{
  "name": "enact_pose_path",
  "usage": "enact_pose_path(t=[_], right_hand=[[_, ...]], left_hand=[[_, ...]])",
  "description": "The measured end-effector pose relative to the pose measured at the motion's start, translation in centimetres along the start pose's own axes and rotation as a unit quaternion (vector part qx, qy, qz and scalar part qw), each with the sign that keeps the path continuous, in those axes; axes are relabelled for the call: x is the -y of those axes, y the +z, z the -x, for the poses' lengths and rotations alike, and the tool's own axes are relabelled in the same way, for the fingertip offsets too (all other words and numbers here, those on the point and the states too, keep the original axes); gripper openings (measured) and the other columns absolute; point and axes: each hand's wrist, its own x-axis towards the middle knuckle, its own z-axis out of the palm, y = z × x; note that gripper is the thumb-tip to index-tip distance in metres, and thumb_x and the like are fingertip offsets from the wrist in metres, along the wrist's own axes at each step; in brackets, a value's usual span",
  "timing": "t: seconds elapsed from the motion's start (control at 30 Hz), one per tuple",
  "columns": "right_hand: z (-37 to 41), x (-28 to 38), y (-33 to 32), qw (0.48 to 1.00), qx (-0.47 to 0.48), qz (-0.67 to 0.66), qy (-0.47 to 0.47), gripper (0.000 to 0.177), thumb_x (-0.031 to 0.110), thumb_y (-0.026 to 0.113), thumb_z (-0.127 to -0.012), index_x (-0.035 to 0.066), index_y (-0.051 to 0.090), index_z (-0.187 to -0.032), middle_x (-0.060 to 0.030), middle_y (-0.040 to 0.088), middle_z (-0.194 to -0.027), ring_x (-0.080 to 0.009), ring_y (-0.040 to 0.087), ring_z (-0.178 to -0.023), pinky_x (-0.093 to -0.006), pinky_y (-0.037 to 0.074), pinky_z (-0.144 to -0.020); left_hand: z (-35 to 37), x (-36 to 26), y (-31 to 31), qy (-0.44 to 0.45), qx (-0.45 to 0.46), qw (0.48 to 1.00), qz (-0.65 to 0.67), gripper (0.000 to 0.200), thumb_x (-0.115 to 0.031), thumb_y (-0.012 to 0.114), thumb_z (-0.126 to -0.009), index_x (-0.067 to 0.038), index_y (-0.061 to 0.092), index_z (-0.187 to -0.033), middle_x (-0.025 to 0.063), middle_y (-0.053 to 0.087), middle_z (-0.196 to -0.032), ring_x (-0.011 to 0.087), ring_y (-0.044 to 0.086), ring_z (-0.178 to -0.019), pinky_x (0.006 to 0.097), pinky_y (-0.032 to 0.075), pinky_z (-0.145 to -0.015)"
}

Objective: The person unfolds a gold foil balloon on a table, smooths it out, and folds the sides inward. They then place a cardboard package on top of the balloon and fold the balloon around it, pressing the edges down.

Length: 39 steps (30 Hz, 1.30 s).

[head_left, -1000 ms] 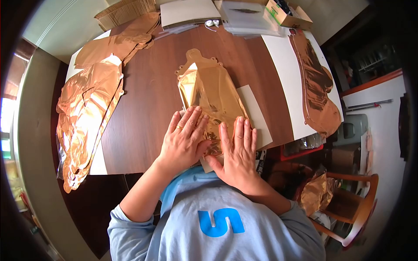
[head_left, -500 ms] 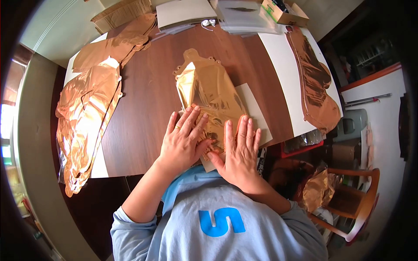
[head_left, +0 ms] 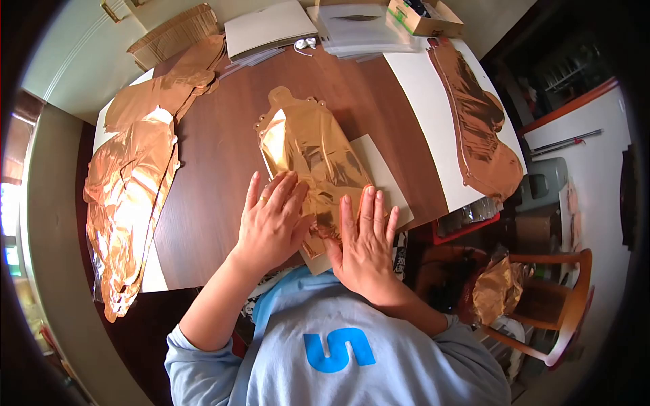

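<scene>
A flat, uninflated gold foil balloon [head_left: 318, 145] with small tabs round its far end lies in front of me, partly on a pale board [head_left: 382, 172]. My left hand [head_left: 271, 223] rests on the balloon's near left side, fingers a little bent and apart. My right hand [head_left: 365, 247] lies flat over the near right side, its fingers stretched out. Between my thumbs the near end of the foil is creased and partly covered by the hands.
More copper foil balloons lie at the left [head_left: 132, 183] and on the right [head_left: 477, 122]. At the back are white sheets [head_left: 267, 30], clear plastic sheets [head_left: 365, 30] and an open box [head_left: 426, 19]. A wooden chair [head_left: 542, 308] with crumpled foil stands at lower right.
The view has shifted slightly. My left fingers are more bent on the foil. My right hand stays stretched over the balloon's near right side.
</scene>
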Motion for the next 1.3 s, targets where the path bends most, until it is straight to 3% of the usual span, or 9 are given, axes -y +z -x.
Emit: enact_pose_path(t=[0.1, 0.17, 0.3, 0.43, 0.57, 0.73, 0.9, 1.0, 1.3], right_hand=[[-0.1, 0.0, 0.3, 1.0, 0.005, -0.014, 0.005, 0.083, 0.046, 0.056, -0.091, -0.001, 0.028, -0.154, -0.0358, 0.012, -0.159, -0.051, 0.011, -0.149, -0.0686, 0.005, -0.115], [-0.1, -0.1, -0.1, 0.999, 0.03, -0.027, 0.008, 0.085, 0.048, 0.059, -0.089, -0.001, 0.031, -0.153, -0.0354, 0.013, -0.158, -0.051, 0.01, -0.149, -0.0692, 0.005, -0.115], [-0.1, -0.1, -0.3, 0.999, 0.013, -0.047, 0.009, 0.09, 0.051, 0.061, -0.087, 0.0, 0.028, -0.154, -0.0347, 0.015, -0.158, -0.0499, 0.008, -0.149, -0.0692, 0.003, -0.115], [-0.3, 0.0, -0.8, 0.998, 0.025, -0.058, 0.017, 0.096, 0.053, 0.063, -0.085, 0.0, 0.025, -0.155, -0.0352, 0.013, -0.159, -0.05, 0.008, -0.149, -0.0685, 0.002, -0.115], [-0.2, 0.0, -1.0, 0.998, 0.02, -0.054, 0.012, 0.098, 0.055, 0.064, -0.084, 0.0, 0.025, -0.156, -0.0358, 0.013, -0.159, -0.0503, 0.009, -0.149, -0.0682, 0.002, -0.116], [0.0, 0.1, -0.6, 0.998, -0.004, -0.057, -0.001, 0.101, 0.053, 0.068, -0.081, -0.001, 0.025, -0.155, -0.0375, 0.013, -0.158, -0.0519, 0.01, -0.149, -0.0693, 0.002, -0.115], [-0.3, 0.2, -0.9, 0.999, 0.011, -0.048, 0.011, 0.101, 0.055, 0.065, -0.082, 0.001, 0.024, -0.156, -0.0371, 0.013, -0.158, -0.0504, 0.009, -0.149, -0.069, -0.001, -0.115], [-0.2, 0.2, -0.8, 1.0, 0.005, -0.031, 0.0, 0.102, 0.056, 0.065, -0.082, 0.0, 0.024, -0.156, -0.0364, 0.013, -0.159, -0.0503, 0.009, -0.149, -0.0688, -0.001, -0.115], [-0.1, 0.2, -0.4, 1.0, -0.028, -0.008, -0.013, 0.105, 0.062, 0.064, -0.081, 0.001, 0.024, -0.156, -0.0383, 0.016, -0.157, -0.053, 0.012, -0.148, -0.0699, 0.002, -0.115]], left_hand=[[-3.0, -1.5, -0.4, 0.131, -0.014, 0.991, 0.034, 0.062, -0.035, 0.068, -0.088, -0.003, 0.053, -0.139, 0.0173, 0.049, -0.146, 0.033, 0.041, -0.141, 0.0561, 0.024, -0.117], [-5.0, -2.6, 0.6, 0.238, 0.029, 0.966, 0.102, 0.063, -0.046, 0.055, -0.097, -0.003, 0.05, -0.143, 0.0176, 0.047, -0.148, 0.0334, 0.036, -0.145, 0.0531, 0.021, -0.12], [-7.9, -0.3, 2.6, 0.266, 0.058, 0.96, 0.057, 0.076, -0.061, 0.039, -0.1, -0.003, 0.042, -0.15, 0.0173, 0.038, -0.157, 0.0304, 0.027, -0.15, 0.0506, 0.014, -0.123], [-9.5, 3.1, 2.8, 0.217, 0.062, 0.974, -0.033, 0.077, -0.063, 0.028, -0.101, -0.009, 0.031, -0.156, 0.0122, 0.03, -0.162, 0.0295, 0.022, -0.152, 0.0502, 0.009, -0.124], [-10.3, 5.9, 2.2, 0.128, 0.089, 0.984, -0.085, 0.075, -0.059, 0.031, -0.102, -0.009, 0.029, -0.157, 0.0123, 0.027, -0.163, 0.0292, 0.02, -0.152, 0.0492, 0.007, -0.124], [-9.2, 9.2, 2.5, 0.02, -0.044, 0.991, -0.125, 0.073, -0.048, 0.056, -0.095, -0.007, 0.038, -0.152, 0.0157, 0.033, -0.159, 0.0308, 0.029, -0.149, 0.0517, 0.016, -0.122], [-3.5, 1.8, 1.1, 0.219, -0.053, 0.974, 0.011, 0.076, -0.05, 0.057, -0.093, -0.004, 0.038, -0.151, 0.0163, 0.035, -0.158, 0.0307, 0.029, -0.149, 0.0505, 0.017, -0.122], [-0.6, 0.7, 1.3, 0.187, 0.068, 0.979, 0.046, 0.072, -0.048, 0.052, -0.097, -0.004, 0.036, -0.153, 0.0161, 0.033, -0.16, 0.0317, 0.028, -0.15, 0.05, 0.015, -0.122], [-0.3, 6.5, 0.2, 0.033, 0.031, 0.998, -0.05, 0.072, -0.041, 0.052, -0.099, -0.004, 0.029, -0.156, 0.0173, 0.03, -0.161, 0.0322, 0.025, -0.151, 0.0528, 0.012, -0.122]])
